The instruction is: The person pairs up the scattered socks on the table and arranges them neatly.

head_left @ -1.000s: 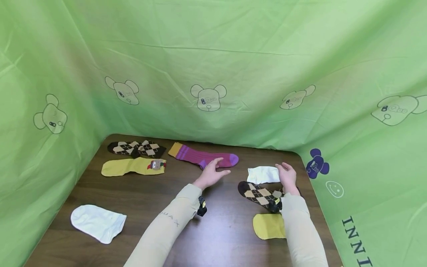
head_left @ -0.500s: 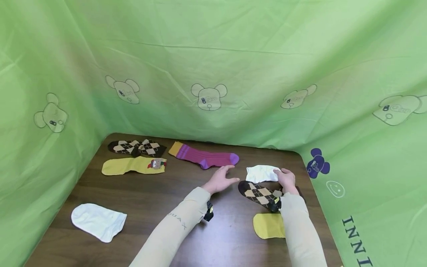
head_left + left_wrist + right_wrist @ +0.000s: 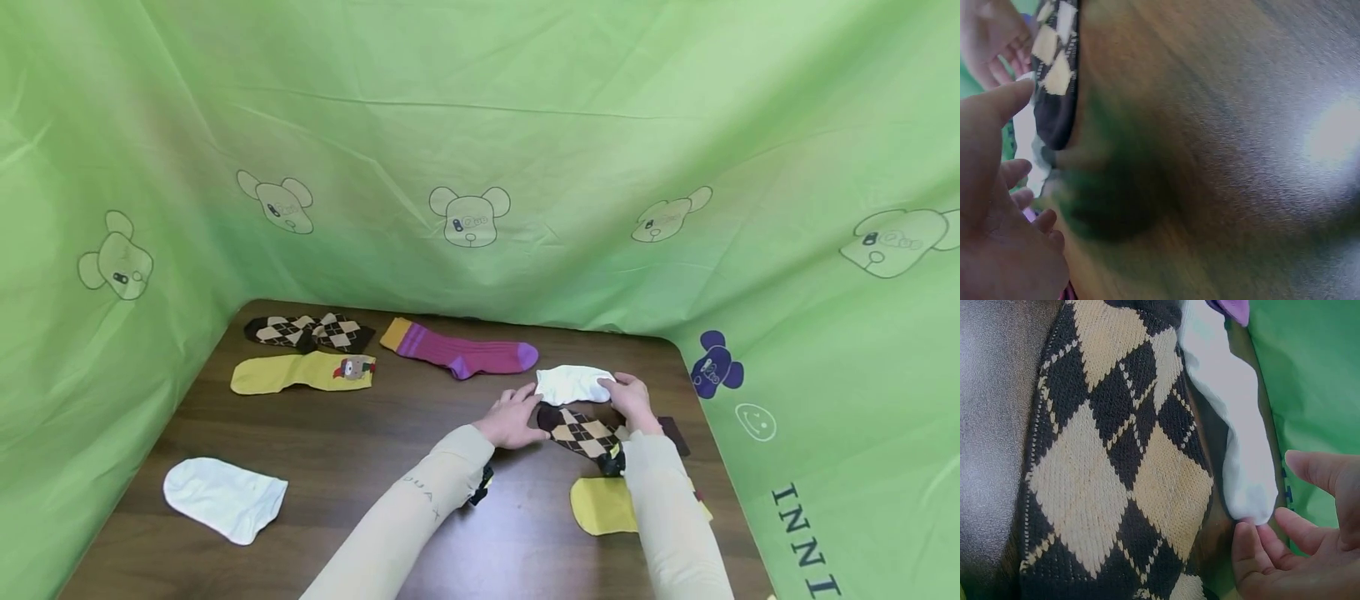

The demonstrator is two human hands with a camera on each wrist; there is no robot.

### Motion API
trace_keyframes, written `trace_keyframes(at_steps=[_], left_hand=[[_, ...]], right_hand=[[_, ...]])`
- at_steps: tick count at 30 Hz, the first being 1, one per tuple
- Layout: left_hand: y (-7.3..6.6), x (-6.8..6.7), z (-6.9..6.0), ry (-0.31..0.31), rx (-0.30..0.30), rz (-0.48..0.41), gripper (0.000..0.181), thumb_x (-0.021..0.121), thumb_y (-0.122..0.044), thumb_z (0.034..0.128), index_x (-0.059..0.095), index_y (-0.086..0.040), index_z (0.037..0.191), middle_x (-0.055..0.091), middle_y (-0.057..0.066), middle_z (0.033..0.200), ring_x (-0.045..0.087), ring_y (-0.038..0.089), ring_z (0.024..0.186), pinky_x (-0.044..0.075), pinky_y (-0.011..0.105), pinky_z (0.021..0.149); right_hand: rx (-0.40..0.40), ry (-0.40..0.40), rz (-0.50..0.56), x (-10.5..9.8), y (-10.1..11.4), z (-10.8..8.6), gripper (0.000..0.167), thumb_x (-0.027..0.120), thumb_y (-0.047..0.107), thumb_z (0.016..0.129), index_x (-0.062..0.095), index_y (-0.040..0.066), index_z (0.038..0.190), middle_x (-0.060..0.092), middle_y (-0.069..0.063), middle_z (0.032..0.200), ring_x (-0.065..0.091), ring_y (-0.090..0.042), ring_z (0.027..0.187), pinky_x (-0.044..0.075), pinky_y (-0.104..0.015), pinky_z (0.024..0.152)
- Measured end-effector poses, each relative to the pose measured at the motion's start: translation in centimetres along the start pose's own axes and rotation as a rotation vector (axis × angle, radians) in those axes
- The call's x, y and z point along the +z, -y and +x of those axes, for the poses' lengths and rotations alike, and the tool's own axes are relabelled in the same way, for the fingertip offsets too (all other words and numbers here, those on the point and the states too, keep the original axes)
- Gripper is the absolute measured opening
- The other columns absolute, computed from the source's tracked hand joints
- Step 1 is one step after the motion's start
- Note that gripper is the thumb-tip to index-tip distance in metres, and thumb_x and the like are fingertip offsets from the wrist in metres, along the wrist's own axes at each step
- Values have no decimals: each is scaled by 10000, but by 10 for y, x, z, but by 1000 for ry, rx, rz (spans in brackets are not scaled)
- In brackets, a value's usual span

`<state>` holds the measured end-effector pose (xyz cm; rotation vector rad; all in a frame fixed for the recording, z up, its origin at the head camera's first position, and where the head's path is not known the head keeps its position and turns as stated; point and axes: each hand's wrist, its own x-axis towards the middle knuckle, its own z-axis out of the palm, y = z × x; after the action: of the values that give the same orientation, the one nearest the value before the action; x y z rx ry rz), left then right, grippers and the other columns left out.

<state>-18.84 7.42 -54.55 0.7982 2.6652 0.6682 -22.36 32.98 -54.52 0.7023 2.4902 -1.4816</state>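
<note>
I have the left hand (image 3: 513,419) spread loosely, holding nothing, fingertips by one end of the white sock (image 3: 572,385); I cannot tell if they touch. The right hand (image 3: 632,400), thumb apart from its fingers, touches the other end. The sock lies on the table (image 3: 375,450), just beyond a diamond-patterned sock (image 3: 579,432).

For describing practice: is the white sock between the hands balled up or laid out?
Laid out: the white sock stretches lengthwise from the right hand, beside the checked sock.
</note>
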Motion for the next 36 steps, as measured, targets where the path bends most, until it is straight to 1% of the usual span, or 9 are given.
trace_keyframes(at_steps=[5, 9, 14, 17, 20, 23, 30, 33, 36], left_hand=[[-2, 5, 0, 60, 68, 154, 627, 589, -349, 1011, 410, -97, 1556, 338, 52, 1621, 328, 286, 1452, 278, 399, 1166], [1, 7, 1, 52, 82, 187, 565, 570, -241, 1014, 432, -82, 1538, 432, 59, 1559, 366, 273, 1437, 271, 375, 1171], [7, 5, 2, -24, 36, 215, 539, 603, -299, 998, 509, -85, 1484, 536, 95, 1421, 491, 270, 1293, 389, 349, 1085], [13, 2, 1, -100, -15, 226, 431, 631, -314, 974, 644, -100, 1349, 619, 73, 1260, 559, 242, 1130, 470, 337, 959], [21, 2, -1, -197, -72, 189, 248, 668, -289, 946, 734, -120, 1116, 648, 60, 1084, 592, 242, 1004, 502, 356, 861], [28, 6, 0, -286, -137, 111, 174, 700, -249, 941, 672, -93, 1014, 599, 84, 1036, 599, 270, 957, 508, 393, 834], [31, 10, 3, -428, -180, -164, 429, 765, -93, 897, 593, -34, 1286, 520, 150, 1171, 621, 347, 998, 514, 430, 905], [29, 10, 4, -437, -184, -229, 476, 792, -68, 860, 607, -24, 1297, 522, 147, 1181, 628, 347, 1004, 509, 423, 925], [29, 11, 3, -425, -176, -234, 512, 809, -27, 809, 618, -14, 1285, 529, 144, 1172, 628, 345, 1000, 515, 427, 912]], right_hand=[[4, 7, 16, -1, 0, -2, 651, 589, 266, 1007, 365, -77, 1512, 435, -300, 1447, 559, -277, 998, 454, -351, 866], [-6, 20, 14, 0, 4, -3, 640, 583, 271, 1017, 372, -70, 1515, 412, -295, 1462, 555, -234, 920, 445, -328, 826], [-21, 20, 22, 8, 5, -5, 596, 595, 249, 1018, 413, -47, 1503, 460, -282, 1435, 554, -337, 1107, 440, -420, 962], [-55, 34, 14, 17, 5, -7, 550, 621, 218, 1005, 469, -44, 1464, 513, -283, 1397, 510, -379, 1239, 404, -475, 1045], [-101, 38, -20, 24, 5, -10, 506, 653, 180, 983, 523, -64, 1406, 567, -285, 1324, 525, -383, 1224, 412, -470, 1028], [-137, 30, -66, 30, 7, -12, 488, 678, 169, 962, 556, -78, 1365, 601, -279, 1257, 553, -374, 1156, 432, -449, 979], [-208, -42, -213, 40, 14, -12, 479, 706, 197, 924, 606, -66, 1312, 660, -247, 1154, 601, -377, 1070, 454, -475, 935], [-263, -66, -287, 43, 16, -11, 483, 712, 141, 866, 619, -87, 1282, 677, -244, 1085, 615, -388, 1015, 463, -492, 905], [-311, -87, -354, 46, 16, -10, 494, 726, 86, 798, 637, -103, 1246, 687, -250, 1068, 618, -417, 1005, 469, -510, 889]])
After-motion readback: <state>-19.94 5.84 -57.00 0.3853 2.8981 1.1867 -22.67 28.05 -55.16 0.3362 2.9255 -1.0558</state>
